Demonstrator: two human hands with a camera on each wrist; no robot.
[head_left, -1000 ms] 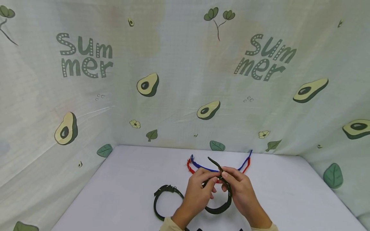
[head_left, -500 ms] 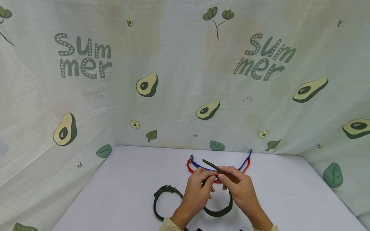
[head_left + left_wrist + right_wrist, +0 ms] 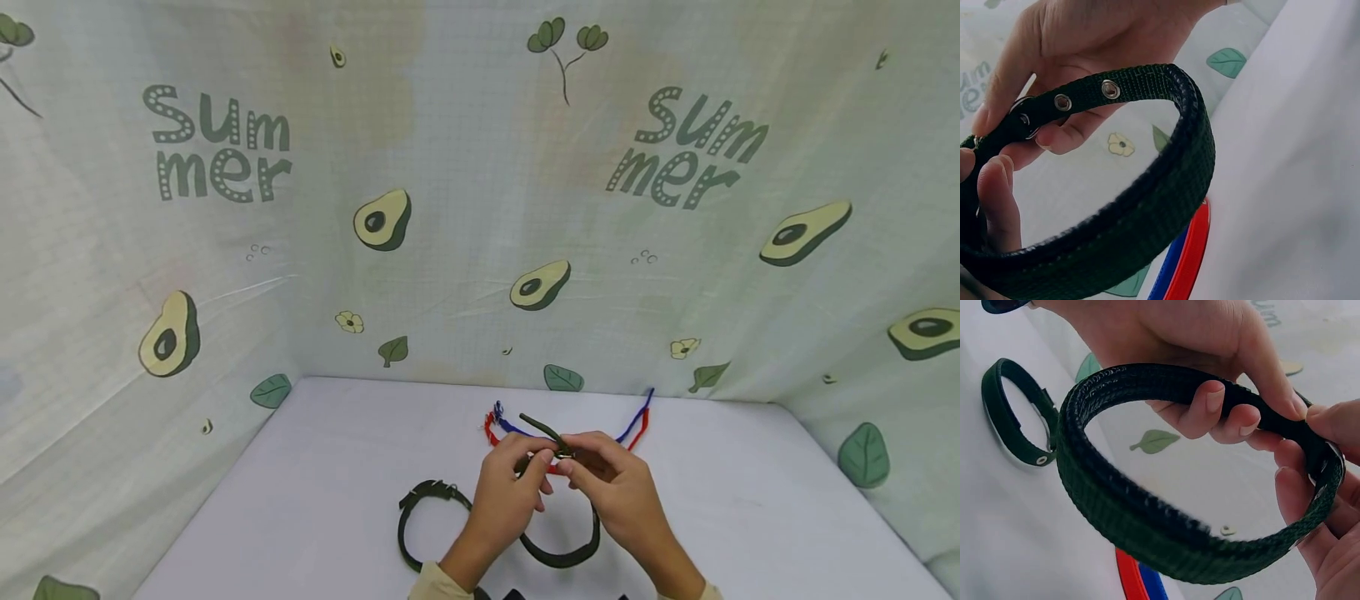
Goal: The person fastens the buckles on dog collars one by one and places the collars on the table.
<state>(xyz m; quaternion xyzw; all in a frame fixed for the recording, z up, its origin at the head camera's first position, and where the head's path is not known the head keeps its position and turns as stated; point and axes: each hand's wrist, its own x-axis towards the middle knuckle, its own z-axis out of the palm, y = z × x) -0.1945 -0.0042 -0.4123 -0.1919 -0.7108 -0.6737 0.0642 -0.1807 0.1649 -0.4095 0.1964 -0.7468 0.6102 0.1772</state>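
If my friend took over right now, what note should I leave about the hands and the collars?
Left hand: pinches the dark green woven collar near its metal buckle.
Right hand: pinches the same collar at the buckle, with the strap's free end sticking out past it.
The collar is held as a loop above the white table.
A second dark green collar, closed in a ring, lies on the table to the left.
Red and blue straps lie behind the hands.
Done: strap end is through the buckle.
Left: whether the pin sits in an eyelet cannot be told.
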